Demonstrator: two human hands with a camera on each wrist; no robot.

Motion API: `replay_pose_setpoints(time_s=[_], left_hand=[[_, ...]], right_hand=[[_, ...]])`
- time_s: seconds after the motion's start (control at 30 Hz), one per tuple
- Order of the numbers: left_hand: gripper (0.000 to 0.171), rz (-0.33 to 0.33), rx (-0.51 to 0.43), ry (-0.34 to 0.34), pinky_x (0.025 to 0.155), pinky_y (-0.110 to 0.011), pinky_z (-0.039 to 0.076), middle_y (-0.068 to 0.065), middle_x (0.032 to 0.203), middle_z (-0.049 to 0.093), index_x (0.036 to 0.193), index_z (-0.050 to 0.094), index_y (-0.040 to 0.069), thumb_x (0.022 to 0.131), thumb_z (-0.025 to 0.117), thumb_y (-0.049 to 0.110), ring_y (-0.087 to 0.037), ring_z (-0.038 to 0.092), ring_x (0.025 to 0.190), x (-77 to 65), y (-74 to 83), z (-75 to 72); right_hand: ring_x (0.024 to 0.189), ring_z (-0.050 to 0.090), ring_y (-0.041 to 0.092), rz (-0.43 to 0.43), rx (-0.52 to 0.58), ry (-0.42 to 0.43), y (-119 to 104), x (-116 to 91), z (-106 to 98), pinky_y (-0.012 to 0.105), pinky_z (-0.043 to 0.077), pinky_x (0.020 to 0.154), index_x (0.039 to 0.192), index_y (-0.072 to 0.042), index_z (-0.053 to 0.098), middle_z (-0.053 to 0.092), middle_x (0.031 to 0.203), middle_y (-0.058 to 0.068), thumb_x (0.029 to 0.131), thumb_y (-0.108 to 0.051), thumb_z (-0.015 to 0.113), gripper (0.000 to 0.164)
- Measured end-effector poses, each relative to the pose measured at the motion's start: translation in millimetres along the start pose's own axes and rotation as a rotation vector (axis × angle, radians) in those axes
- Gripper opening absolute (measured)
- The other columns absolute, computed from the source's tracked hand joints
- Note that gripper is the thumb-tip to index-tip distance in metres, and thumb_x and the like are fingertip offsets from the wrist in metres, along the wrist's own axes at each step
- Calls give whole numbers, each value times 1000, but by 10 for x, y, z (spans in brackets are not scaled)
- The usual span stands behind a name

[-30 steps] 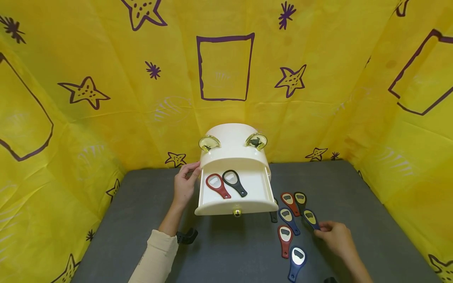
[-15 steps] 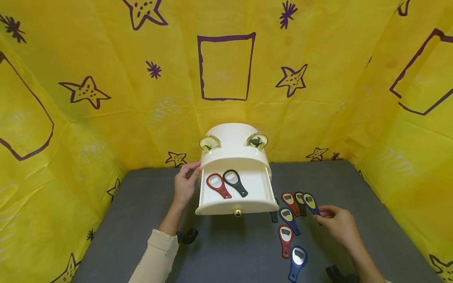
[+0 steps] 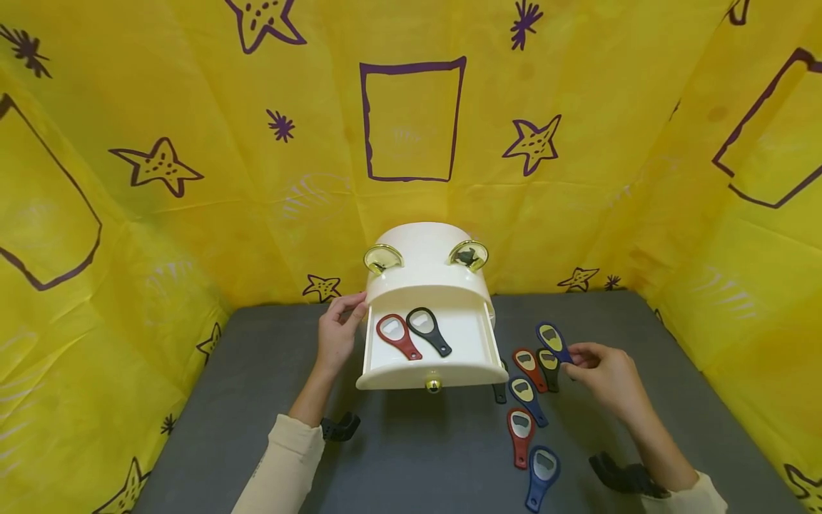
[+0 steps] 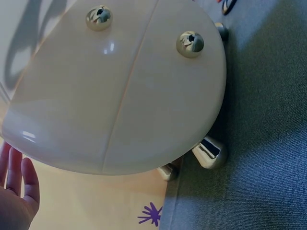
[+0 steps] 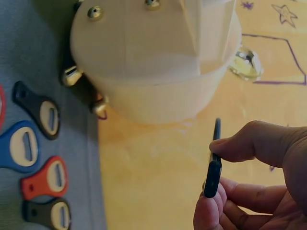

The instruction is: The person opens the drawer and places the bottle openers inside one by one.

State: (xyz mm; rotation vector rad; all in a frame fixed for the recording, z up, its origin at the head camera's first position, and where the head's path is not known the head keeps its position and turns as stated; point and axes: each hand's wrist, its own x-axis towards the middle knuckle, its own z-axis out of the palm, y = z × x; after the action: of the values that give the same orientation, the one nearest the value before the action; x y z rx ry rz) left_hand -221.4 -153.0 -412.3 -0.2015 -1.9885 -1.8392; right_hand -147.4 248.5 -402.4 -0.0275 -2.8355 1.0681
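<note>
In the head view a cream cabinet stands at the back, with its drawer pulled out. Inside the drawer lie a red bottle opener and a black bottle opener. My left hand touches the cabinet's left side with extended fingers, also visible in the left wrist view beside the cabinet wall. Between thumb and fingers my right hand pinches a blue bottle opener, raised right of the drawer. The right wrist view has this opener edge-on.
Several openers lie on the dark table right of the drawer, among them a red one, a black one, a blue one, a nearer red one and a nearer blue one. Yellow cloth hangs behind.
My right hand has lifted the blue bottle opener off the table and moved it away from me, past the black one. The left hand keeps its place at the cabinet.
</note>
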Motion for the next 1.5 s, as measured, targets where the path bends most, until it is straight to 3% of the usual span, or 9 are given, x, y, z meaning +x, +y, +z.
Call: replay_pose_setpoints(time_s=[0.1, 0.37, 0.6, 0.77, 1.03, 1.23, 1.5], left_hand=[[24, 1, -2, 3, 76, -9, 49, -28, 111, 59, 111, 66, -13, 90, 65, -3, 4, 55, 95, -1, -4, 3], [24, 3, -15, 9, 73, -10, 49, -9, 105, 62, 111, 66, -13, 89, 65, -3, 4, 57, 89, 12, -10, 6], [24, -5, -10, 7, 74, -10, 49, -17, 108, 61, 111, 65, -14, 90, 64, -3, 4, 56, 91, 9, -11, 5], [24, -10, 2, 7, 73, -10, 49, -16, 108, 61, 112, 66, -13, 90, 65, -2, 4, 57, 88, 16, 3, 4], [24, -13, 4, 1, 75, -9, 48, -30, 113, 59, 111, 65, -14, 90, 65, -1, 4, 54, 94, -4, 10, 3], [23, -4, 2, 6, 74, -9, 48, -28, 111, 59, 110, 66, -14, 90, 64, -2, 3, 54, 94, -5, 10, 10], [24, 7, 7, -1, 74, -9, 48, -28, 111, 59, 111, 65, -14, 90, 64, -2, 3, 54, 92, -15, 8, 4]], right_hand=[[75, 62, 13, -20, 2, -14, -86, 32, -33, 17, 49, 60, 105, 7, 69, 72, 88, 14, 83, -12, 74, 29], [75, 59, 9, -38, 159, -138, -389, 122, -106, 20, 51, 65, 111, 5, 67, 69, 89, 9, 85, -16, 74, 34], [74, 59, 10, -96, 170, -159, -587, 191, -115, 21, 52, 63, 108, 5, 68, 69, 87, 9, 84, -14, 75, 32], [74, 60, 14, -144, 177, -184, -719, 253, -91, 21, 52, 62, 105, 5, 69, 68, 84, 9, 81, -13, 76, 30], [75, 59, 18, -176, 140, -219, -892, 339, -15, 21, 52, 62, 103, 3, 70, 68, 83, 9, 80, -11, 74, 27], [73, 59, 16, -219, 117, -251, -1030, 395, 66, 21, 50, 62, 100, 4, 70, 68, 81, 8, 78, -9, 74, 26], [70, 58, 14, -295, 7, -241, -1176, 441, 174, 23, 48, 64, 94, 3, 71, 67, 76, 6, 76, -6, 72, 20]])
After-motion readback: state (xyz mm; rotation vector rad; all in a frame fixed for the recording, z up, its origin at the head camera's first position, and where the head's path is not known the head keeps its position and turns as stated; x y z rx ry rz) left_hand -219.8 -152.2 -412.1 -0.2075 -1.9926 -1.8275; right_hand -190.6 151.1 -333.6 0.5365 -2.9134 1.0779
